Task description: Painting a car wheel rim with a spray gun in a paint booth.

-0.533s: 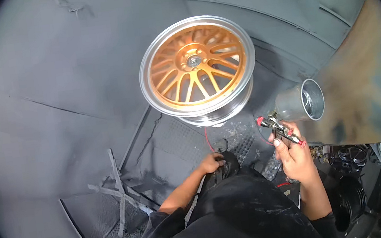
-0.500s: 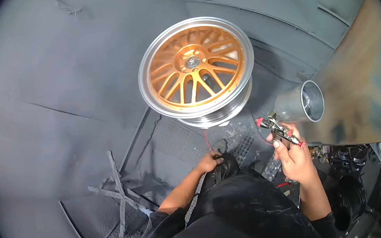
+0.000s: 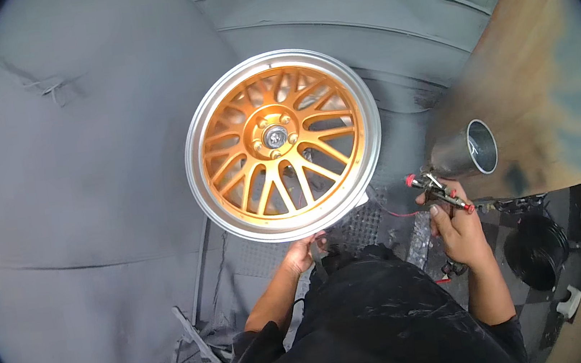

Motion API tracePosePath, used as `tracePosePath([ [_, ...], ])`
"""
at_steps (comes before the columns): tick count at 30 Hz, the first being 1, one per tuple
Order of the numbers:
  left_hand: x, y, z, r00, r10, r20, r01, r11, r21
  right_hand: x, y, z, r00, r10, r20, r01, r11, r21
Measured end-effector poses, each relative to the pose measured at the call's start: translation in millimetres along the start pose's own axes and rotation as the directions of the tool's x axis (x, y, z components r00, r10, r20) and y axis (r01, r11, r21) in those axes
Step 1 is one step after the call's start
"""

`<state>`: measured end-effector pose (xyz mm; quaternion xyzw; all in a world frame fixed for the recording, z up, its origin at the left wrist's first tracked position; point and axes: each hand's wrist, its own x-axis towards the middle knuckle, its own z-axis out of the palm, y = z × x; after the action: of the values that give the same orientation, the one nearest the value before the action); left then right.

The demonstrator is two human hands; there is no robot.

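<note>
Orange-spoked alloy wheel (image 3: 283, 144) with silver rim tilts upward, the left hand (image 3: 304, 251) gripping its lower edge; the right hand (image 3: 458, 228) is clamped around a spray gun (image 3: 440, 192).

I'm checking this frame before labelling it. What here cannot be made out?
Head view, the only one:
- What holds up the wheel: hidden behind it.
- Left hand fingertips: tucked under the wheel's rim, so its grip is unclear.
- Spray gun trigger: too small, partly covered by the right hand.
- Lower body and floor beneath: blocked by the black apron.
</note>
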<state>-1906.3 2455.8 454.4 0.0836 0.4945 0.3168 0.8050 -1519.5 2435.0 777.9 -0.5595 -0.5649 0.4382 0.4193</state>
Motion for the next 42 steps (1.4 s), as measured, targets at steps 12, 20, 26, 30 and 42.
tracePosePath([
  [12,66,-40,87,0.880,-0.116,0.461,0.219,0.960,-0.175,20,-83,3,0.979,0.017,-0.204,-0.042,0.992,-0.119],
  [20,91,-48,129,0.975,-0.096,0.202,0.120,0.987,-0.110,54,-115,-29,0.991,0.027,-0.131,-0.088,0.868,-0.489],
  [26,81,-48,122,0.978,0.001,0.207,0.006,0.999,-0.035,38,-125,-35,0.978,0.191,0.083,-0.135,0.884,-0.448],
  [30,68,-46,91,0.984,0.006,0.177,-0.031,0.989,0.141,37,-131,-43,0.908,0.368,0.199,-0.288,0.895,-0.341],
  [42,2,60,-157,0.985,0.173,0.021,-0.172,0.943,0.285,64,-106,-47,0.992,0.026,0.121,0.035,0.876,-0.480],
])
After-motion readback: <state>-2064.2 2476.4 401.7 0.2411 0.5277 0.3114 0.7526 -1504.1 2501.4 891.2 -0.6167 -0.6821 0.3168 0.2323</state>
